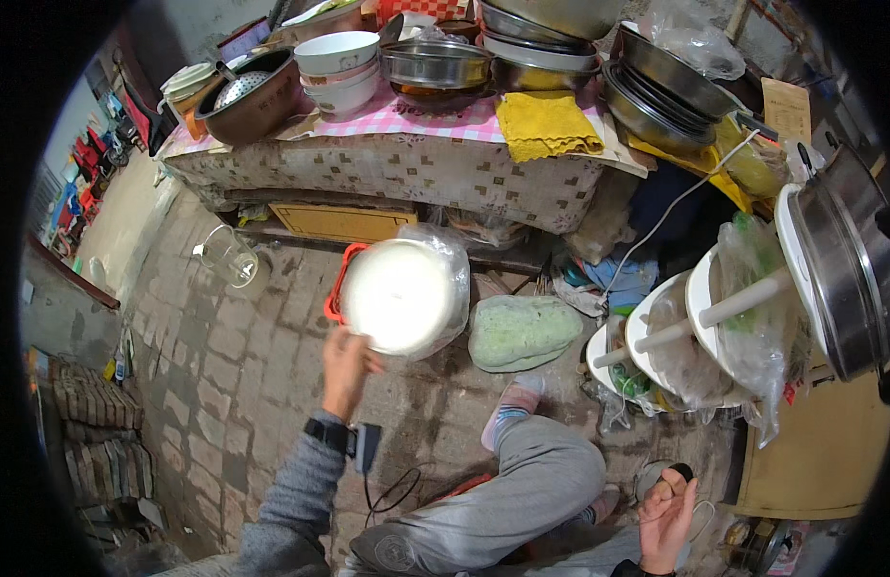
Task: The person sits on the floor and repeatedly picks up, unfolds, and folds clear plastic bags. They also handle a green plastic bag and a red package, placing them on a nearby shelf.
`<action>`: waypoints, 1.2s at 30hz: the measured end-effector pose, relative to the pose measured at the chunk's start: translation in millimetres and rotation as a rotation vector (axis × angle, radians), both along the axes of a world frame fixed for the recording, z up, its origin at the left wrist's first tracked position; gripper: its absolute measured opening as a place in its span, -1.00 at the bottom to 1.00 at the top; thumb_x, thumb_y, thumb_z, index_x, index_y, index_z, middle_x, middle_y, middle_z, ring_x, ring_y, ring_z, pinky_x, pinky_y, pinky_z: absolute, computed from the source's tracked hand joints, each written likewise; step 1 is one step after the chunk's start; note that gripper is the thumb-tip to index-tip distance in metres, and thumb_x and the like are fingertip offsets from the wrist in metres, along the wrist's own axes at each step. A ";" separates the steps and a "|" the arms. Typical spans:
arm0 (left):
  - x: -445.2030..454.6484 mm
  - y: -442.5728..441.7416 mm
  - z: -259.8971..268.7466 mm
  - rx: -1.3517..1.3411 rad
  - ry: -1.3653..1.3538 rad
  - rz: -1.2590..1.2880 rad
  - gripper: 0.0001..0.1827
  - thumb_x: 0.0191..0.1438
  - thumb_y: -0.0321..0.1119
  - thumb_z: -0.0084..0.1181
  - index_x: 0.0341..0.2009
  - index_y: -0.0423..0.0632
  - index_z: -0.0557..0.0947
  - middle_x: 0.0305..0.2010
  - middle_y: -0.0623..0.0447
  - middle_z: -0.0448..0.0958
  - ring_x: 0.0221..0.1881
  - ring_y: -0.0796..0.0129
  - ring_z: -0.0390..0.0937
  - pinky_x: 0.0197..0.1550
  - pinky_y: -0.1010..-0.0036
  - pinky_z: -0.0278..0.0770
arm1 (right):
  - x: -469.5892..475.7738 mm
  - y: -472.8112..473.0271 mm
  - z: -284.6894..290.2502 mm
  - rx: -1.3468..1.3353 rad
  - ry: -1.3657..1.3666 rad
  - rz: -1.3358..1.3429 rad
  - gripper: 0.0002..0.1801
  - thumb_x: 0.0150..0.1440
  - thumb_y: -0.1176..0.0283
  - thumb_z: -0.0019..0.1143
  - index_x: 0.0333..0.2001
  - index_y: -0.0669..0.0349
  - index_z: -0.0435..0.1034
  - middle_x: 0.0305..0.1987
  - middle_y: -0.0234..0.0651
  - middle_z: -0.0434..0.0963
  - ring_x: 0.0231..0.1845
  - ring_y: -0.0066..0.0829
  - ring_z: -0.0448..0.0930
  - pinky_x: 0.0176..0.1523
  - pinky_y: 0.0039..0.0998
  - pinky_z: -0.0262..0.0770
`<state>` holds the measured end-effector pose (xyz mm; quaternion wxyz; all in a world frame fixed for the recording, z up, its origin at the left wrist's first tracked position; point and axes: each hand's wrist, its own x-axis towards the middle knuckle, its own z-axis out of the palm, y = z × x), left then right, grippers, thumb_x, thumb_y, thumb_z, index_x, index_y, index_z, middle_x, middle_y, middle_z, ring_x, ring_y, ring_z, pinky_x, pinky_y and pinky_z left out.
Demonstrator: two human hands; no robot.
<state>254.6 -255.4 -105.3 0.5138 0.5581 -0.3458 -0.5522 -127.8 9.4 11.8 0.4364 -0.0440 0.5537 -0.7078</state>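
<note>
My left hand (347, 371), slightly blurred, is at the lower left rim of a round, overexposed white basin or lid (398, 299). Its fingers are bent; whether they grip the rim is unclear. Clear plastic (455, 281) sticks out from under the white round on the right, and part of a red plastic basket (336, 288) shows at its left. To the right, a large pale green gourd (524, 332) rests on the brick floor. My right hand (665, 516) is palm up beside my leg with curled fingers. Something dark (677, 472) appears at its fingertips, too partly hidden to name.
A cloth-covered table (387, 173) ahead bears bowls (336, 72), pans and a yellow cloth (549, 126). On the right stands a white tiered rack (647, 335) with plastic bags. A clear pitcher (230, 256) stands on the floor at left; a black cable (394, 487) lies near my knee.
</note>
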 end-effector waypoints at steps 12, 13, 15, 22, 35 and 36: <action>117.0 -115.0 -202.3 0.444 0.329 0.549 -0.69 0.04 -0.35 -0.05 -0.18 -0.33 0.45 -0.46 -0.08 0.51 -0.60 0.35 0.47 -0.64 0.55 0.46 | -14.8 23.0 2.2 0.088 -0.040 -0.098 -0.57 0.33 0.09 -0.33 -0.24 0.23 0.37 -0.59 -0.40 0.38 -0.65 -0.61 0.32 -0.57 -0.57 0.23; 120.1 -127.5 -218.5 0.467 0.396 0.575 -0.67 0.03 -0.33 -0.03 -0.14 -0.27 0.45 -0.44 -0.07 0.52 -0.54 0.35 0.50 -0.59 0.54 0.48 | -16.6 25.1 2.3 0.103 -0.014 -0.113 -0.57 0.33 0.09 -0.33 -0.24 0.23 0.37 -0.59 -0.40 0.38 -0.65 -0.61 0.32 -0.57 -0.57 0.23; 127.9 -147.4 -254.9 0.471 0.460 0.499 -0.68 0.05 -0.32 -0.04 -0.11 -0.21 0.44 -0.40 -0.03 0.54 -0.51 0.36 0.50 -0.54 0.50 0.50 | -20.1 30.2 2.0 0.120 0.045 -0.126 -0.57 0.33 0.09 -0.32 -0.25 0.22 0.36 -0.59 -0.40 0.37 -0.65 -0.61 0.31 -0.56 -0.56 0.22; 188.2 -174.6 -327.8 0.357 0.115 -0.197 -0.56 0.12 -0.10 -0.01 -0.06 -0.18 0.52 -0.17 -0.01 0.55 -0.23 0.21 0.52 -0.22 0.40 0.49 | -43.1 38.8 2.7 0.195 0.050 -0.067 -0.60 0.30 0.19 -0.20 -0.21 0.37 0.37 -0.52 -0.47 0.33 -0.54 -0.63 0.34 -0.47 -0.56 0.27; 75.1 -132.4 -140.1 0.288 0.562 -0.159 -0.68 0.16 -0.30 0.06 -0.01 -0.11 0.45 -0.10 0.12 0.48 -0.21 0.49 0.47 -0.19 0.64 0.48 | -154.3 -17.3 42.4 0.228 0.952 -0.182 -0.49 0.07 0.41 0.19 0.09 0.31 0.27 -0.05 -0.15 0.44 -0.32 -0.51 0.53 -0.32 -0.54 0.47; 38.7 -116.6 -87.9 0.282 0.634 -0.294 -0.68 0.16 -0.31 0.07 -0.02 -0.12 0.44 -0.10 0.13 0.48 -0.22 0.52 0.46 -0.19 0.66 0.47 | -162.7 -27.6 43.5 0.288 1.115 -0.156 -0.40 0.04 0.36 0.23 0.13 0.31 0.22 0.02 -0.10 0.38 -0.30 -0.46 0.53 -0.30 -0.51 0.48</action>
